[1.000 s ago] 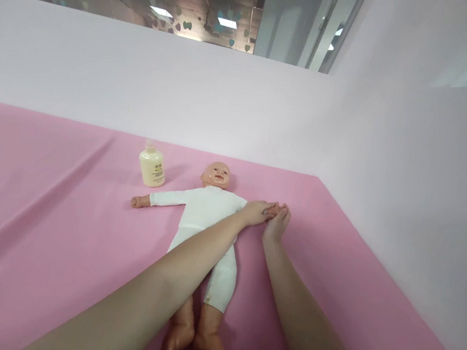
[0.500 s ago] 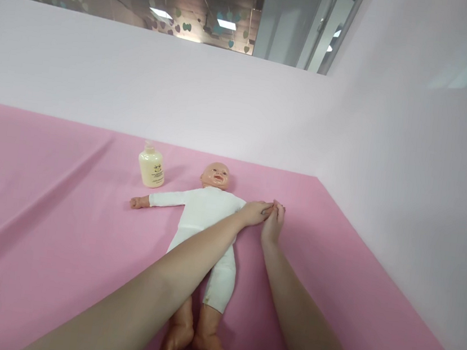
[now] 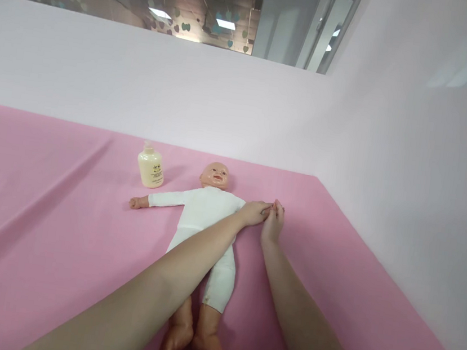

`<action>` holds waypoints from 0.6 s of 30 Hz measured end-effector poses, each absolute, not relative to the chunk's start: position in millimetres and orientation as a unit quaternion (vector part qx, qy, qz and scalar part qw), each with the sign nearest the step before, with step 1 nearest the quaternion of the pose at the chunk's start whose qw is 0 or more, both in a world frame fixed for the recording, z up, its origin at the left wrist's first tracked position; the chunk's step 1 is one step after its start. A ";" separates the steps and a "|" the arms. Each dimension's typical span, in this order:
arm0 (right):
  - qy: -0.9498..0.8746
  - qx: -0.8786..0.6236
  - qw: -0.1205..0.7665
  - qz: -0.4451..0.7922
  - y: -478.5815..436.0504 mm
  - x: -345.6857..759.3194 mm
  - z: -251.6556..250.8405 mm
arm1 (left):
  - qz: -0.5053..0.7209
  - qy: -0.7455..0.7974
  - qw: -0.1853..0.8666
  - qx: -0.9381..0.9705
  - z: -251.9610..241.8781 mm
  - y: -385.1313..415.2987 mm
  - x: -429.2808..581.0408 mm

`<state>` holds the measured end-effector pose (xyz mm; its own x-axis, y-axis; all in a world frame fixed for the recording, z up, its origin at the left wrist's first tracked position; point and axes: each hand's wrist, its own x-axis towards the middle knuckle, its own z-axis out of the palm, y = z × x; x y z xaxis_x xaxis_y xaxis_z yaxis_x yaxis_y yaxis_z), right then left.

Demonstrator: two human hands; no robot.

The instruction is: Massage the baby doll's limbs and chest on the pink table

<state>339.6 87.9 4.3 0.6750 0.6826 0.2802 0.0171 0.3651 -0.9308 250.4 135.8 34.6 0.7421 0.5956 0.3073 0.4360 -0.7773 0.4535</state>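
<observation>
A baby doll (image 3: 207,208) in a white cloth suit lies on its back, its bare plastic head away from me and its feet toward me. My left hand (image 3: 253,212) is closed over the doll's arm on the right side of the view, with my forearm crossing the doll's body. Just beyond it, my right hand (image 3: 273,223) is closed at the end of that same arm, fingertips meeting those of my left hand. The doll's hand there is mostly hidden by my fingers. Its other arm (image 3: 166,198) stretches out to the left.
A pump bottle (image 3: 150,167) of pale yellow liquid stands upright left of the doll's head. Everything lies on a pink sheet (image 3: 57,255) with a long crease at left. White walls (image 3: 183,95) border the back and right, with a window (image 3: 203,6) above.
</observation>
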 end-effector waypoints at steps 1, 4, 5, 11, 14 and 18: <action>-0.335 -0.525 0.750 0.224 88.5 340.6 3.7 | 0.221 0.282 0.178 0.916 34.8 135.9 250.2; -0.323 -0.536 0.744 0.235 90.9 343.8 0.8 | 0.220 0.285 0.171 0.917 34.8 135.7 249.8; -0.321 -0.538 0.743 0.236 91.8 344.8 -0.4 | 0.220 0.287 0.168 0.917 34.6 135.5 249.8; -0.334 -0.546 0.733 0.228 96.1 348.0 -5.3 | 0.224 0.286 0.164 0.917 31.2 137.5 250.8; -0.350 -0.548 0.727 0.219 95.9 348.0 -5.9 | 0.231 0.280 0.169 0.916 29.7 139.4 251.4; -0.379 -0.547 0.717 0.206 93.9 347.2 -6.4 | 0.233 0.277 0.176 0.915 29.2 140.2 251.7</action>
